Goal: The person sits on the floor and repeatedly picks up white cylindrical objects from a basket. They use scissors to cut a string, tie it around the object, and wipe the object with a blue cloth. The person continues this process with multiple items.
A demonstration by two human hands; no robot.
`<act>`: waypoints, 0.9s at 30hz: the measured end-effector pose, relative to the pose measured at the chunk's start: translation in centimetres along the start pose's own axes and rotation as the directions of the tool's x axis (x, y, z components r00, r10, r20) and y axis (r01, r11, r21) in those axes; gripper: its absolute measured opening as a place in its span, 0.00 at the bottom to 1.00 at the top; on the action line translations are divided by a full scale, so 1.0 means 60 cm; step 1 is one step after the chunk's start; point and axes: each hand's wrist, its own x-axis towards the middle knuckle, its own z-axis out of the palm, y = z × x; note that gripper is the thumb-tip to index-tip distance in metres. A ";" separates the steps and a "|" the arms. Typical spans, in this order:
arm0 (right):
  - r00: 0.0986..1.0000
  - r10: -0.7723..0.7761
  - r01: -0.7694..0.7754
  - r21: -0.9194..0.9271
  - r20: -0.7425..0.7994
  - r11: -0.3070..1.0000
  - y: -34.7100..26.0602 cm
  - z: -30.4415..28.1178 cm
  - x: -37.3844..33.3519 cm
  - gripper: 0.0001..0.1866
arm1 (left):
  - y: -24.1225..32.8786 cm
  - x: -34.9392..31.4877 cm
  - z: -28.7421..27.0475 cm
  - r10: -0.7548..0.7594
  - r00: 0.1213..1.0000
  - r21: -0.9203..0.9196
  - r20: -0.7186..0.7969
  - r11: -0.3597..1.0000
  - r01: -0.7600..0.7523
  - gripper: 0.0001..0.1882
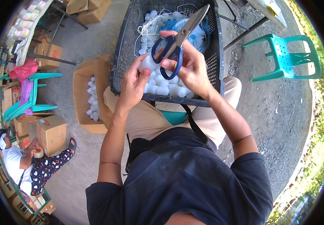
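Note:
My right hand [194,69] grips a pair of scissors [181,39] with dark blue handles. Their blades point up and away to the right and look closed together. In my left hand [134,82], a smooth white rounded piece [148,64] is pinched between thumb and fingers, close to the scissor handles. Both hands are over a black plastic crate [217,56] by my lap. Inside it lie many white rounded pieces [162,90], a tangle of white string [147,29] and a crumpled blue-and-white bundle [203,37], partly hidden by the scissors.
Left of the crate stands an open cardboard box [82,75] holding more white pieces. A green plastic chair [282,58] is on the right. Farther left are stacked green chairs [32,93], closed cartons [51,131] and a seated person [23,163] holding a tape roll. Table legs flank the crate's far end.

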 end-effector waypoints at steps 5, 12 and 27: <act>0.972 -0.188 0.211 0.168 -0.141 0.963 -0.021 0.000 -0.003 0.29 | -0.014 -0.004 -0.016 -0.052 0.998 -0.019 0.047 0.998 0.052 0.27; 0.995 -0.100 0.100 -0.010 0.030 0.995 0.004 -0.007 -0.005 0.29 | -0.009 -0.002 -0.007 -0.032 0.999 0.022 0.035 0.999 0.031 0.28; 0.976 -0.122 0.179 -0.351 0.178 0.919 0.007 -0.009 -0.005 0.24 | -0.017 -0.008 -0.012 -0.080 0.995 -0.113 0.064 0.990 0.087 0.28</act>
